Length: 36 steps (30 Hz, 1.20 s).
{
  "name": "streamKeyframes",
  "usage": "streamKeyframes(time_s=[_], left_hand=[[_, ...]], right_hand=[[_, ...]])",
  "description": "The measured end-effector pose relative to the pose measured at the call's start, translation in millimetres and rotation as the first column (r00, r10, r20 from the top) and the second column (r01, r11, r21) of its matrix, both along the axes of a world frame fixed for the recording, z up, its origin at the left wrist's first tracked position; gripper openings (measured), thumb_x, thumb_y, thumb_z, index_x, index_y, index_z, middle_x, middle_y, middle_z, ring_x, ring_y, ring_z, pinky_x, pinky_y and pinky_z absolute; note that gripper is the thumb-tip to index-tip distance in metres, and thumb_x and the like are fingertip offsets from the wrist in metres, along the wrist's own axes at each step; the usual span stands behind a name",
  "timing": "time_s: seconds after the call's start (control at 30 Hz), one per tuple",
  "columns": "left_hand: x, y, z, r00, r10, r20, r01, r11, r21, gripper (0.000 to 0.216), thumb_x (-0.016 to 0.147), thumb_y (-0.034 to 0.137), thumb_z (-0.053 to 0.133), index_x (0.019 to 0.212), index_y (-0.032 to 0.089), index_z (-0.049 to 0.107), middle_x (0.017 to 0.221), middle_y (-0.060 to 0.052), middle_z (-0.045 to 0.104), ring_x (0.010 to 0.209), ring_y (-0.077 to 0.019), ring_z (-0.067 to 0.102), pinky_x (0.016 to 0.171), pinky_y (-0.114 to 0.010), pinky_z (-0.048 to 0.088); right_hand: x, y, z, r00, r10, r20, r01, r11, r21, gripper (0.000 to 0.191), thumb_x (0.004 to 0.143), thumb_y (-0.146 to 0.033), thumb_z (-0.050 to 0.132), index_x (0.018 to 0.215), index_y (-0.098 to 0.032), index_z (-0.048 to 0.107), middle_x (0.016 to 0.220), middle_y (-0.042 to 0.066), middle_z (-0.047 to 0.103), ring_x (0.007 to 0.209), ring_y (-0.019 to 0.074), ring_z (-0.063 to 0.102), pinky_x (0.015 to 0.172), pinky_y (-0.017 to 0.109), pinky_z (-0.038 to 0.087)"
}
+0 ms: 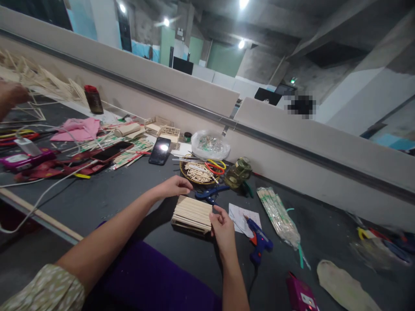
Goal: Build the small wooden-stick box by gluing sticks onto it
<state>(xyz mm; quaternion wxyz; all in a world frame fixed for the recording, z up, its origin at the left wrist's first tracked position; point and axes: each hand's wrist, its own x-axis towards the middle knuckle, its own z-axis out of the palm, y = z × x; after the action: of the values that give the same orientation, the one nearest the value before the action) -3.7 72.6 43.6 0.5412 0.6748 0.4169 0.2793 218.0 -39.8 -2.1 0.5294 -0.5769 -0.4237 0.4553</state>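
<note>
One stick block [192, 214] sits gripped in the right hand [223, 225] — left hand [175, 186] just behind, loosely parted.

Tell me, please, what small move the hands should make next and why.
Perhaps steady the wooden stick piece with the left hand: the right hand touches its right end, while the left is near the far edge, contact unclear.

Right hand [223, 224] holding wooden-stick block [193, 213]; left hand [177, 186] close by; glue gun [262, 242] lying right.
</note>
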Motion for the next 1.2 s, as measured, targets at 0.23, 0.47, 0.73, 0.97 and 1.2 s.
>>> streamKeyframes(time_s=[0.23,0.47,0.73,0.97,1.2], left_hand=[[-23.7,-36.4,-5.8,0.997,0.042,-0.06,-0.05,0.988,-0.143,0.047,0.069,0.044,0.068,0.106,0.016,0.062,0.076,-0.001,0.062,0.056,-0.0113,0.055,0.042,-0.017,0.036],[-18.8,-39.3,-10.0,0.995,-0.031,0.097,0.051,0.977,-0.207,0.039,0.072,0.042,0.066,0.1,0.015,0.063,0.072,-0.001,0.059,0.061,-0.0124,0.055,0.047,-0.02,0.044],[-19.1,-35.3,-13.1,0.998,0.027,0.049,-0.018,0.985,-0.173,0.04,0.073,0.046,0.063,0.097,0.014,0.064,0.071,-0.001,0.056,0.06,-0.012,0.05,0.044,-0.019,0.04],[-13.6,-33.0,-16.3,0.989,0.149,0.012,-0.146,0.982,-0.117,0.041,0.073,0.049,0.061,0.093,0.014,0.065,0.067,0.0,0.056,0.054,-0.0107,0.044,0.043,-0.02,0.034],[-13.0,-24.4,-23.0,0.958,0.269,0.098,-0.278,0.956,0.095,0.028,0.077,0.037,0.056,0.084,0.012,0.066,0.067,-0.002,0.059,0.063,-0.0135,0.049,0.059,-0.024,0.037]], right_hand=[[0.4,-2.0,4.5,1.0,0.0,-0.004,0.0,1.0,-0.01,0.054,0.068,-0.051,0.068,0.106,-0.013,0.058,0.056,-0.006,0.051,0.036,0.0067,0.04,0.032,0.018,0.03],[1.0,-6.8,7.9,0.999,0.045,0.016,-0.044,0.998,-0.041,0.053,0.071,-0.055,0.067,0.104,-0.014,0.06,0.052,-0.007,0.05,0.035,0.0064,0.038,0.033,0.018,0.028],[25.8,-1.3,6.0,0.969,-0.141,0.203,0.142,0.99,0.007,0.052,0.074,-0.058,0.062,0.103,-0.016,0.063,0.078,0.006,0.067,0.056,0.0154,0.056,0.041,0.022,0.038],[21.4,47.5,67.7,0.807,-0.055,0.589,-0.077,0.977,0.197,0.033,0.085,-0.047,0.054,0.074,-0.018,0.065,0.059,0.0,0.059,0.057,0.0152,0.054,0.054,0.024,0.039],[-23.2,136.7,88.8,0.088,0.155,0.984,-0.309,0.944,-0.121,0.017,0.088,-0.021,0.05,0.09,-0.022,0.067,0.094,0.002,0.069,0.089,0.0165,0.063,0.071,0.022,0.041]])
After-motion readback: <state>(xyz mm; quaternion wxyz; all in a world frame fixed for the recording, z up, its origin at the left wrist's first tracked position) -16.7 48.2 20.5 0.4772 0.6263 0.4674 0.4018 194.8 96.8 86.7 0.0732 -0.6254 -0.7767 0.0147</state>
